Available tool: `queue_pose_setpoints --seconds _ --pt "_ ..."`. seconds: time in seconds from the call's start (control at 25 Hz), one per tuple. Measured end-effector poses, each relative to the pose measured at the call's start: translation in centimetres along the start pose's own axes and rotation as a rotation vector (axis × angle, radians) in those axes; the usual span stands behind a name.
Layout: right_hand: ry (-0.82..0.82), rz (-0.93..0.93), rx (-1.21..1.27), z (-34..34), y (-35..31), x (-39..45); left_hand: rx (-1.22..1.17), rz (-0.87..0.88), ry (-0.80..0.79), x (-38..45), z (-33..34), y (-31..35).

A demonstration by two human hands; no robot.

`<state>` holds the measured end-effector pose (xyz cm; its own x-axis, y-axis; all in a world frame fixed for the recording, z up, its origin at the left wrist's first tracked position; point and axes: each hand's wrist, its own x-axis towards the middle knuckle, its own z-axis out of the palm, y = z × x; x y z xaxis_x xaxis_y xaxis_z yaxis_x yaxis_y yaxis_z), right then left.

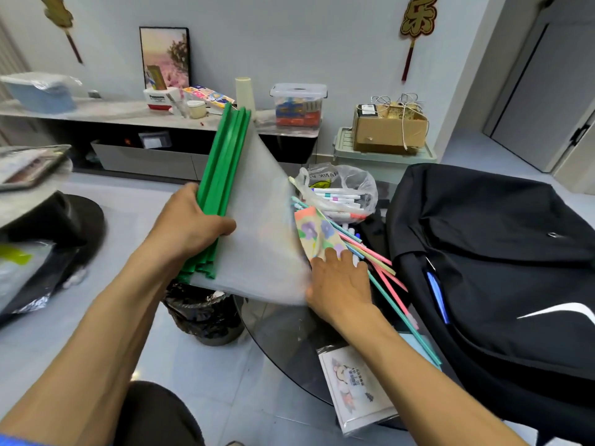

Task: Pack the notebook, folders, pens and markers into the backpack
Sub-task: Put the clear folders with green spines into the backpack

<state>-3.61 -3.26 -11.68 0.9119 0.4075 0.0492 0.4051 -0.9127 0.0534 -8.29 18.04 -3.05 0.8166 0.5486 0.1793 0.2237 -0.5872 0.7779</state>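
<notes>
Left hand (190, 225) grips a bundle of folders (251, 220) by the green spine bars (222, 175): fingers curled round the bars about midway up, thumb across the front. Bars run up and away from the grip, tilted right; lower ends stick out below the hand. The translucent sheets fan out rightward from the spines, lifted clear of the tabletop (283, 336) and blurred at the lower edge.

Right hand (338, 284) lies at the sheets' lower right corner, fingers fairly straight, fingertips on a floral notebook (317, 235). Cannot tell whether the thumb pinches the sheet edge; the sheets hide it.

Notebook lies on the dark glass tabletop, partly under the lifted sheets. Just beside it, toward the right, more folders with pink, yellow and teal spines (383, 275) lie flat, running diagonally toward the near edge. Behind them a clear plastic bag of markers (341, 196). A packet with a cartoon print (354, 387) sits at the near edge.

Black backpack (495, 252) lies on the right, touching the flat folders' side; something blue shows in its opening.

Bin with black liner (203, 310) on the floor below the lifted folders.
</notes>
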Motion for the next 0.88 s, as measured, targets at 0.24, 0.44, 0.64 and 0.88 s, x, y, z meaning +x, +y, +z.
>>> queue_pose_setpoints --seconds 0.24,0.44,0.64,0.88 --pt "-0.076 -0.01 -0.019 -1.1 -0.1 0.9 -0.065 0.214 0.101 -0.4 -1.4 0.3" --pt "-0.023 -0.117 0.093 -1.9 0.5 0.7 -0.117 0.33 0.198 -0.9 -1.7 0.9" --pt "0.108 -0.424 0.007 -0.5 1.3 -0.5 -0.29 0.398 0.328 -1.1 -2.2 1.0" --pt "0.141 -0.454 -0.142 1.1 1.8 -0.7 -0.489 0.484 0.334 -1.2 -1.8 1.6"
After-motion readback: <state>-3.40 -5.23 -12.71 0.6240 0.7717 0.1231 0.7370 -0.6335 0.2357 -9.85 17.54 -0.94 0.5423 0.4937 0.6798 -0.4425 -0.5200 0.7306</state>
